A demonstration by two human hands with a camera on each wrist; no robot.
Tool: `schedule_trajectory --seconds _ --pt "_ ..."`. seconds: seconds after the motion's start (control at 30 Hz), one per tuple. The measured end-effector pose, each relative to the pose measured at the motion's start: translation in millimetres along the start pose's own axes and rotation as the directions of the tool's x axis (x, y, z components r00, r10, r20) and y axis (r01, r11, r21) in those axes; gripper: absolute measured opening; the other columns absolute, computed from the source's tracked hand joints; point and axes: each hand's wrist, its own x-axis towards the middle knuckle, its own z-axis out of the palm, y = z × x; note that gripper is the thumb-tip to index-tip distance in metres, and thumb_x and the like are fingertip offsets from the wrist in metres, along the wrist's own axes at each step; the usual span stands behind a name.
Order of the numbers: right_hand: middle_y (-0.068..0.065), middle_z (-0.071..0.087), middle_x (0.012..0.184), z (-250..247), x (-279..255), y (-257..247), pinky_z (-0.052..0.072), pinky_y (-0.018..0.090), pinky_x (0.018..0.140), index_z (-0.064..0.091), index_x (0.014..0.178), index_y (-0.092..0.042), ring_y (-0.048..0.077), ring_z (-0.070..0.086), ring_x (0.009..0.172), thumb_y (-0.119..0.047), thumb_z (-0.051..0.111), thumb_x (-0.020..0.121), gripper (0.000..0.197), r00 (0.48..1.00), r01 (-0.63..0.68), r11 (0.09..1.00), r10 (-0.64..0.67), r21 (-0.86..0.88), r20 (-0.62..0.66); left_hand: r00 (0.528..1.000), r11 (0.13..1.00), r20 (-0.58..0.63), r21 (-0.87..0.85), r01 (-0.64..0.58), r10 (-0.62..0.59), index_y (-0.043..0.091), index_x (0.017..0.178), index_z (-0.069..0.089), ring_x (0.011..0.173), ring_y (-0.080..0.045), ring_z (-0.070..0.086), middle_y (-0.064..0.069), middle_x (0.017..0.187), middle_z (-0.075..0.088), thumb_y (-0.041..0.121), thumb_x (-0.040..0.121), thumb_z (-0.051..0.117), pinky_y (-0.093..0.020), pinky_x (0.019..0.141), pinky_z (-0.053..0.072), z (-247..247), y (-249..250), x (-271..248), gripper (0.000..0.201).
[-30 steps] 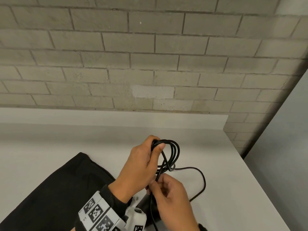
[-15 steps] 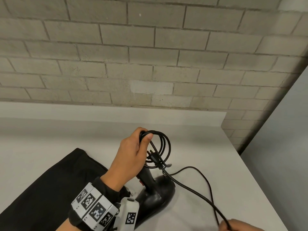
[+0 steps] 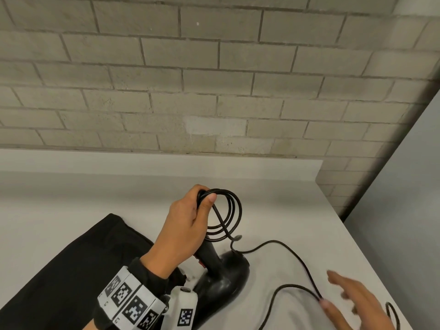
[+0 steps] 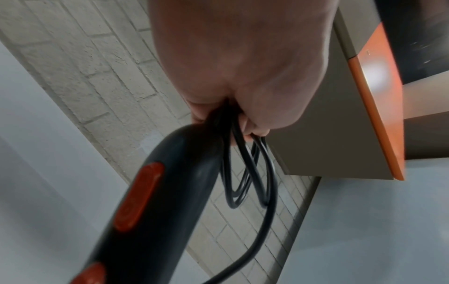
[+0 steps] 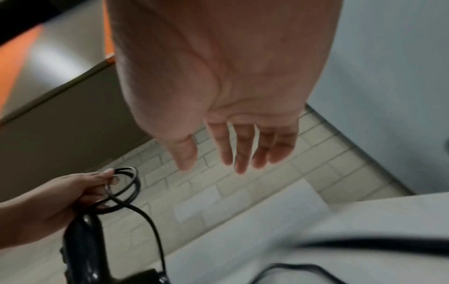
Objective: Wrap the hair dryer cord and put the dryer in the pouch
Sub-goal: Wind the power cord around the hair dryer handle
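1. Left hand (image 3: 183, 225) grip: fingers and thumb clamped on the hair dryer (image 3: 214, 270) handle top plus a bundle of cord loops (image 3: 226, 215). The wrist view confirms several loops pinched against the handle.
2. Dryer stands nose-down on the tabletop (image 3: 273, 210), handle's long axis pointing up toward frame center.
3. Loose cord (image 3: 292, 256) leaves the loops, runs lower right across the tabletop and doubles back near the right hand (image 3: 345, 303).
4. Right hand grip: fingers spread apart, holding nothing. One fingertip looks to be at the cord bend; contact can't be confirmed.
5. Key relation: the slack lies right of and below the left grip, just beside the right hand, so the right hand is the nearer one to pick it up for the next loop.
6. Pouch (image 3: 71, 270): black, flat on the tabletop at lower left, beside the left wrist. Dryer not in it yet.
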Motion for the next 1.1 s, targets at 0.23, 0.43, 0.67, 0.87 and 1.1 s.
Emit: schedule_trajectory --seconds 0.23,0.43,0.67,0.87,1.1 --pt "-0.029 0.064 0.111 35.9 25.2 -91.3 0.046 0.010 0.081 0.052 0.103 -0.047 -0.013 0.052 0.111 -0.036 0.073 0.084 0.031 0.958 0.181 0.939 -0.236 0.294 0.163 0.996 0.998 0.062 -0.032 -0.055 0.057 0.024 0.096 0.056 0.047 -0.003 0.045 0.016 0.053 0.047 0.034 0.100 0.046 -0.013 0.047 0.036 5.9 20.1 -10.3 0.015" --pt "-0.005 0.060 0.083 59.6 26.0 -123.9 0.051 0.023 0.078 0.033 0.100 -0.040 0.005 0.061 0.085 -0.033 0.060 0.094 0.028 0.895 0.170 0.927 -0.287 0.335 0.341 0.999 0.999 0.029 0.010 -0.032 0.032 0.022 0.096 0.054 0.047 -0.005 0.046 0.009 0.056 0.048 0.037 0.100 0.043 -0.016 0.046 0.037 3.1 21.0 -9.0 0.018" --pt "-0.009 0.049 0.078 33.9 40.5 -141.5 0.045 0.026 0.052 0.060 0.115 -0.023 0.011 0.049 0.066 -0.034 0.042 0.098 0.027 0.744 0.668 0.742 -0.665 -0.056 0.060 0.995 0.998 0.082 -0.039 -0.045 0.048 0.019 0.092 0.051 0.048 -0.005 0.041 0.007 0.056 0.045 0.028 0.105 0.039 -0.015 0.048 0.034 1.4 27.6 -9.5 0.020" --pt "-0.008 0.050 0.075 14.2 69.7 -159.1 0.042 0.022 0.058 0.065 0.111 -0.026 0.007 0.046 0.065 -0.031 0.047 0.101 0.021 0.717 0.679 0.716 -0.694 0.166 0.066 0.958 0.991 0.259 -0.086 -0.103 0.122 0.020 0.089 0.045 0.048 -0.013 0.032 -0.003 0.055 0.038 0.016 0.082 0.038 -0.030 0.046 0.030 -4.2 30.7 -13.1 0.011" --pt "-0.006 0.065 0.080 19.1 93.0 -173.6 0.051 0.025 0.071 0.071 0.097 -0.017 0.008 0.061 0.078 -0.017 0.057 0.098 0.014 0.731 0.612 0.696 -0.679 0.377 0.067 0.930 0.968 0.291 0.045 -0.247 0.224 0.036 0.097 0.045 0.051 -0.011 0.041 0.004 0.060 0.046 0.042 0.094 0.042 -0.027 0.051 0.039 1.3 37.5 -16.9 0.007"
